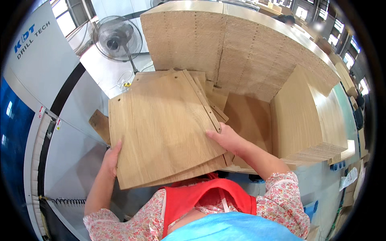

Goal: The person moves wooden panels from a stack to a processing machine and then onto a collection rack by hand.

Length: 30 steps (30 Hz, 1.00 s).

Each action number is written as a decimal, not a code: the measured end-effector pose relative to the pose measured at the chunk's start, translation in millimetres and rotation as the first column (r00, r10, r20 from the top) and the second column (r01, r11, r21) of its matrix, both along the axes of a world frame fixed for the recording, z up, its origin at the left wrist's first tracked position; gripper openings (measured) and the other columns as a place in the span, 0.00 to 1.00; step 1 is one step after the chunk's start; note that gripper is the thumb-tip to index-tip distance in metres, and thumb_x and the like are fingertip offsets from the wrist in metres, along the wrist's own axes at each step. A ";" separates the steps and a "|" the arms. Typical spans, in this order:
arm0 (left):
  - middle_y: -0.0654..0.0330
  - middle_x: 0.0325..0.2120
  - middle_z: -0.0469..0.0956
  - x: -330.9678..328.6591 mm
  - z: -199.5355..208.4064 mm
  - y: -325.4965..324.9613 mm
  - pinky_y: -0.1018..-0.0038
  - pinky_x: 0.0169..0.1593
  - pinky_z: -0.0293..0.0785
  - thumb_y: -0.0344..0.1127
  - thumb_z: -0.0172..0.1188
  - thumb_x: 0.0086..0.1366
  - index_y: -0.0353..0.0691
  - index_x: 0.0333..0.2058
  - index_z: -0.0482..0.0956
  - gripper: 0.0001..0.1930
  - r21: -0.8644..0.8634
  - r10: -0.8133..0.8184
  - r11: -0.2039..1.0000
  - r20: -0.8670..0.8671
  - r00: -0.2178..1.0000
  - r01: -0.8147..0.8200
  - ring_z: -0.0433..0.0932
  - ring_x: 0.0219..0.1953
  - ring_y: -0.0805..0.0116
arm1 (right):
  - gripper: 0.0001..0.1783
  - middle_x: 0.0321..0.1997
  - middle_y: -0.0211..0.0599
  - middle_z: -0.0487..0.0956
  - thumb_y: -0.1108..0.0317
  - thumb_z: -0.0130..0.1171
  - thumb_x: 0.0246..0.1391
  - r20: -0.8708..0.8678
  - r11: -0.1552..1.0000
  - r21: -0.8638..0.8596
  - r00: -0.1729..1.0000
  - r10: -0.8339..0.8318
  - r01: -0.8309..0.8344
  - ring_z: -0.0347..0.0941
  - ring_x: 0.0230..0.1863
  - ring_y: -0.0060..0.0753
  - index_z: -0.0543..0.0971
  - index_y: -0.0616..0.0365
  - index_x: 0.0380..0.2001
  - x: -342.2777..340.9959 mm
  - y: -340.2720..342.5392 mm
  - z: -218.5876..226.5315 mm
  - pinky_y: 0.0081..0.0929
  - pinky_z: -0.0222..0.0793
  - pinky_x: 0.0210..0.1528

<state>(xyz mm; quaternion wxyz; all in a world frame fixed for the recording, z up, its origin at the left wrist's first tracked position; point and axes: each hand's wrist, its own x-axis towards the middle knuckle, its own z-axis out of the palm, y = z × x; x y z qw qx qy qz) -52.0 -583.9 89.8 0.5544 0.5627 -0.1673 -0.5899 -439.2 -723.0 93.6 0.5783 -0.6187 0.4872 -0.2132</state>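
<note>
A light wood-grain panel (pixel 163 130) with small drilled holes near its far corners lies tilted in front of me. My left hand (pixel 112 157) grips its left edge, thumb on top and fingers hidden underneath. My right hand (pixel 227 138) is closed on its right edge, with the thumb on the face. Another wood panel (pixel 191 172) shows just below the near edge, turned a little; I cannot tell whether my fingers hold it too. More panels and narrow strips (pixel 212 98) lie askew beyond the right edge.
Tall stacks of boards (pixel 249 52) with drilled edges form a wall at the back. Another panel stack (pixel 299 116) rises at the right beside a brown board surface (pixel 249 120). A grey-white machine (pixel 76 132) stands close on the left. A pedestal fan (pixel 117 39) is at the far left.
</note>
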 end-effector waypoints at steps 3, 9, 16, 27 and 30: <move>0.52 0.47 0.74 2.2 0.8 8.7 0.63 0.48 0.74 0.47 0.62 0.60 0.33 0.55 0.64 0.31 -0.063 0.036 0.997 0.039 0.999 -0.033 0.76 0.46 0.61 | 0.34 0.49 0.50 0.75 0.53 0.60 0.51 -0.088 0.986 -0.157 0.996 0.035 -0.048 0.73 0.50 0.37 0.66 0.68 0.54 2.4 4.2 31.1 0.31 0.66 0.53; 0.53 0.49 0.72 5.0 39.7 -14.1 0.65 0.50 0.74 0.48 0.63 0.59 0.32 0.56 0.61 0.35 -0.339 0.216 0.933 0.259 0.941 -0.121 0.75 0.47 0.62 | 0.40 0.49 0.55 0.75 0.55 0.64 0.48 0.074 0.861 -0.509 0.996 0.041 0.003 0.72 0.51 0.43 0.63 0.70 0.56 18.4 -27.4 55.9 0.31 0.66 0.54; 0.53 0.51 0.68 42.6 57.9 -65.2 0.66 0.55 0.68 0.44 0.69 0.52 0.32 0.57 0.58 0.40 -0.655 0.438 0.751 0.398 0.806 -0.085 0.69 0.52 0.60 | 0.53 0.55 0.57 0.71 0.57 0.68 0.46 0.254 0.740 -0.663 0.964 0.085 0.109 0.68 0.57 0.43 0.47 0.75 0.63 59.4 -102.9 47.9 0.31 0.63 0.58; 0.52 0.57 0.63 55.4 26.4 -85.3 0.64 0.59 0.62 0.53 0.44 0.68 0.34 0.61 0.54 0.32 -0.638 0.476 0.758 0.399 0.784 -0.136 0.66 0.56 0.59 | 0.34 0.57 0.40 0.68 0.64 0.55 0.54 0.507 0.809 -0.545 0.855 0.110 0.219 0.64 0.55 0.27 0.58 0.67 0.61 83.2 -109.7 49.6 0.27 0.58 0.58; 0.53 0.60 0.58 55.4 21.0 -91.0 0.64 0.62 0.59 0.58 0.31 0.70 0.35 0.63 0.50 0.34 -0.664 0.485 0.736 0.379 0.788 -0.134 0.61 0.60 0.59 | 0.31 0.56 0.39 0.68 0.63 0.52 0.57 0.550 0.757 -0.597 0.822 0.148 0.263 0.62 0.56 0.28 0.59 0.68 0.60 80.1 -114.6 37.1 0.28 0.57 0.59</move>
